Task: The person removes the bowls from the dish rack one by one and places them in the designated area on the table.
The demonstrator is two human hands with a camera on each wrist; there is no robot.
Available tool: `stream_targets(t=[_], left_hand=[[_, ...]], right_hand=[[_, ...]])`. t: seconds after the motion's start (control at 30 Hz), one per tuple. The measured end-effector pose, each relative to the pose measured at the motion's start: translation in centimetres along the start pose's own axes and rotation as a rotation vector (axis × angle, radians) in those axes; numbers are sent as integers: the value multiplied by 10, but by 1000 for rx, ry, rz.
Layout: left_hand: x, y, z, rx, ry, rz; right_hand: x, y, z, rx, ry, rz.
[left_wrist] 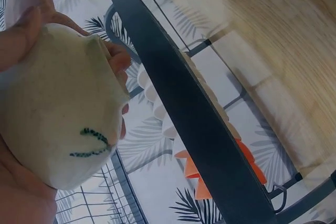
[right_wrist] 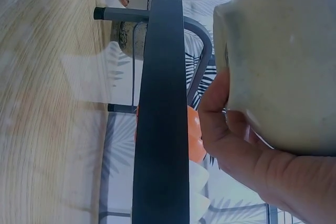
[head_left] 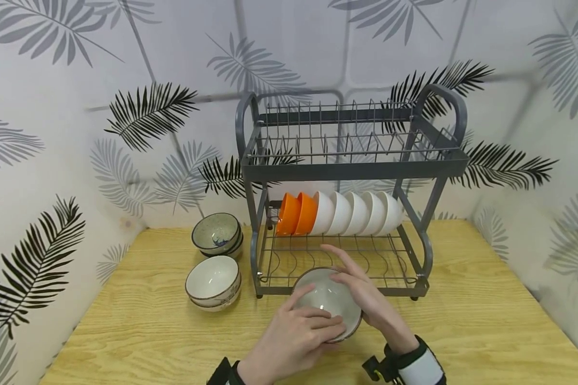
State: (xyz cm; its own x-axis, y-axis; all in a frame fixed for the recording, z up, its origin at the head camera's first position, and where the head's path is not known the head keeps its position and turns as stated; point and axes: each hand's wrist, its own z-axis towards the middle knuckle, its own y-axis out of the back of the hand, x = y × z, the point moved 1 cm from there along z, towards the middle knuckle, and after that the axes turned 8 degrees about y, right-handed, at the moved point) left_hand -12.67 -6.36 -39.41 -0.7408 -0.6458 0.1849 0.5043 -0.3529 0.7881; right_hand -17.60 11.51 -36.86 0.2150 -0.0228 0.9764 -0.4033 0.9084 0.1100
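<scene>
— Bowl [head_left: 328,300]: how does it look?
— Round, glazed, speckled grey, brown-rimmed, at lower centre before the wire rack [head_left: 342,262]. Left hand [head_left: 289,342] and right hand [head_left: 366,297] both clasp it.

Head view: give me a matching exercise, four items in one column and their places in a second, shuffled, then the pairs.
Items:
1. speckled bowl
2. orange bowls
3. white bowls
4. upper tier

Places:
A. holds no dishes
B. on edge at the left end of the lower-tier row
C. held between the left hand and the right hand, in front of the rack
D. on edge to the right of the orange ones

Pairs: 1-C, 2-B, 3-D, 4-A
</scene>
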Motion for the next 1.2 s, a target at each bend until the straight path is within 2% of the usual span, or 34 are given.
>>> stream_targets(t=[0.27,0.5,0.7,1.0,1.2], left_hand=[[-4,5,1,27,34,-55],[-6,12,3,-30,45,-73],[-4,23,4,-44,38,-109],[4,38,2,-110,26,-138],[16,43,-3,-119,79,-161]], right_hand=[[-1,0,-1,33,-10,40],[1,-1,-1,95,26,76],[3,-3,-2,138,57,58],[5,-8,-2,230,93,96],[5,-9,-1,259,112,123]])
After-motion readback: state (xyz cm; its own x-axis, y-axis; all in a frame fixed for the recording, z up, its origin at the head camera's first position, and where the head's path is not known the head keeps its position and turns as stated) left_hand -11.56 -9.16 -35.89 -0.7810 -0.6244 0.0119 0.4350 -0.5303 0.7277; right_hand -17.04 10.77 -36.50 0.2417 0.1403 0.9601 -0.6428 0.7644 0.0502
